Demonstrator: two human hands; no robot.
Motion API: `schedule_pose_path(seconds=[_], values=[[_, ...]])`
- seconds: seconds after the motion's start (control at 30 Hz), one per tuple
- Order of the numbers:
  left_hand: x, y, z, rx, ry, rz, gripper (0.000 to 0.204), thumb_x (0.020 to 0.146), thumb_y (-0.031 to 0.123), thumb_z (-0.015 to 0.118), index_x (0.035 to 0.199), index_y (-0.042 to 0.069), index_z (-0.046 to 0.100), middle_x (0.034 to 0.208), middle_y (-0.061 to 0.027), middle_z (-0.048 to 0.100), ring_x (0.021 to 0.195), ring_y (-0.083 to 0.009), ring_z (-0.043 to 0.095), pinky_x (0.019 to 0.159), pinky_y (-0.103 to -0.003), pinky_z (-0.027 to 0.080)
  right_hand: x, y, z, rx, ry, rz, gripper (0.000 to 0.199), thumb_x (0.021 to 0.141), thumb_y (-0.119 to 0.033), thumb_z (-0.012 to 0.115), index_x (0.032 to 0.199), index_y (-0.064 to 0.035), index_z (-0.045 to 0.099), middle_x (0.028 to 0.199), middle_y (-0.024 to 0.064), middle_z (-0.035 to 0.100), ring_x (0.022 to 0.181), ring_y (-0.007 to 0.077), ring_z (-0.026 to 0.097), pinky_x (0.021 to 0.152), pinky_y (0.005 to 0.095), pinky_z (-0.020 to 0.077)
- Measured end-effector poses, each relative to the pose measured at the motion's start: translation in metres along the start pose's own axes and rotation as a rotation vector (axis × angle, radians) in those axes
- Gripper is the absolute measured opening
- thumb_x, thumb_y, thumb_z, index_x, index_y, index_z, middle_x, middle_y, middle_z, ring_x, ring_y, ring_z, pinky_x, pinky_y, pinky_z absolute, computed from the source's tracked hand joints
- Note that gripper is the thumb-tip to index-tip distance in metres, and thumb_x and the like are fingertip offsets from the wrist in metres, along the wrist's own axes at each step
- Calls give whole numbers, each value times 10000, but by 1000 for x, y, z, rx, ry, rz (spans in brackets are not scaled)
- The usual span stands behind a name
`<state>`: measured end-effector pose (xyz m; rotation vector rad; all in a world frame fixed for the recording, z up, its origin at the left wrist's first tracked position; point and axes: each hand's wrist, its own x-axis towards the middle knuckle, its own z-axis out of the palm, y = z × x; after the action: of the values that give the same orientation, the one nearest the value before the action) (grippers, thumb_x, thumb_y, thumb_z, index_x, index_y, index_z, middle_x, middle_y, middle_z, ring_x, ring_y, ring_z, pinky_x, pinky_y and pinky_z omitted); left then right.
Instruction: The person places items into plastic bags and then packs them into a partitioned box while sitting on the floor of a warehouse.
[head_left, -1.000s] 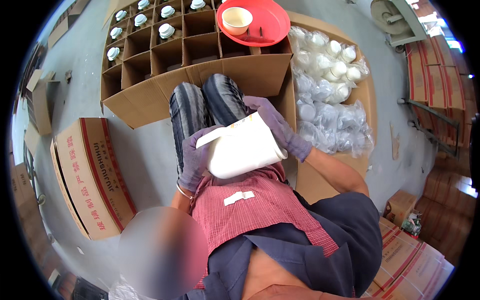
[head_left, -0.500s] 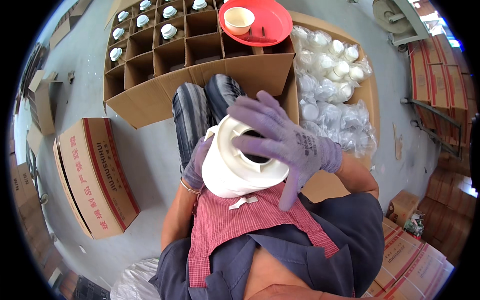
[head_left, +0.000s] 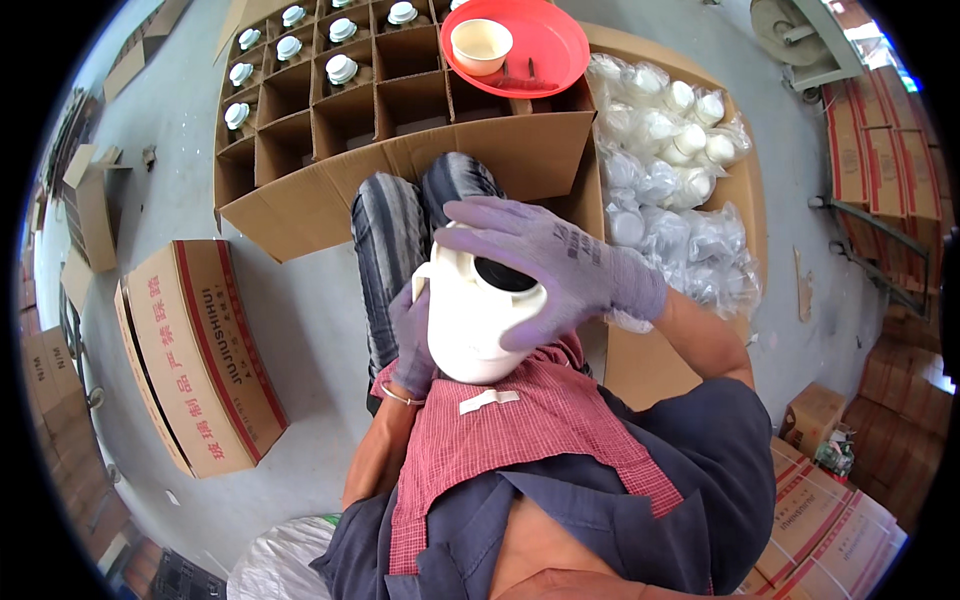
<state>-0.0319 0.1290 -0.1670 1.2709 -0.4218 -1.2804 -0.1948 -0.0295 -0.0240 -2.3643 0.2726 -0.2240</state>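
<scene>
Over my lap I hold a white plastic jug (head_left: 464, 335) with a side handle, its end with a dark round opening turned up toward me. My left hand (head_left: 411, 340), in a purple-grey glove, is closed at the handle side; part of its grip is hidden behind the jug. From the right, my gloved right hand (head_left: 565, 265) spans the upturned end. Its fingers curve over the far rim and its thumb presses on the near side, below the dark opening.
Ahead stands a divided carton (head_left: 400, 160) with several white-capped bottles. On its right corner rests a red basin (head_left: 560, 50) holding a cream bowl (head_left: 481, 45). Bagged white parts (head_left: 685, 145) fill a carton at right. A closed carton (head_left: 205, 360) lies left.
My right hand has gone from spread fingers over the jug's end to curling around its rim. The jug has tilted and shifted slightly, and its opening now looks dark and farther right.
</scene>
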Motion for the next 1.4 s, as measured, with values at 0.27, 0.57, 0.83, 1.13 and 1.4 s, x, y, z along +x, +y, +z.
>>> schedule_pose_path(seconds=[0.27,0.57,0.83,1.13,1.4], values=[[27,88,3,617,-221,356,339,997,90,462,1319,3,522,1270,-133,609,1162,-246,593,1000,-338,456,6,35,23,167,248,382,698,851,-533,637,1265,22,547,1216,238,581,1158,384,560,1003,442,436],[77,67,4,242,-279,246,398,1045,266,284,1137,-5,561,1340,-210,541,1216,-271,535,1062,-343,389,64,231,-76,-541,168,590,345,840,-348,675,1049,-75,647,1003,172,661,980,339,646,873,448,505],[82,92,14,398,-349,290,320,988,210,385,1113,-8,582,1282,-184,567,1196,-258,539,1031,-338,403,79,241,-99,-652,-121,551,389,838,-314,667,1131,-64,608,1115,178,619,1023,350,618,905,428,483],[41,102,32,372,-273,346,250,909,96,485,1109,-15,587,1266,-253,547,1192,-349,549,1043,-389,395,-21,143,-77,1317,445,393,343,945,-283,513,1120,3,590,1157,180,611,880,226,663,854,438,541],[1,100,73,951,-194,880,382,714,85,630,1075,1,540,1185,-254,511,1111,-430,529,950,-488,447,-23,17,-39,1122,140,711,300,994,-243,478,839,-2,565,763,66,565,600,117,575,568,293,537]])
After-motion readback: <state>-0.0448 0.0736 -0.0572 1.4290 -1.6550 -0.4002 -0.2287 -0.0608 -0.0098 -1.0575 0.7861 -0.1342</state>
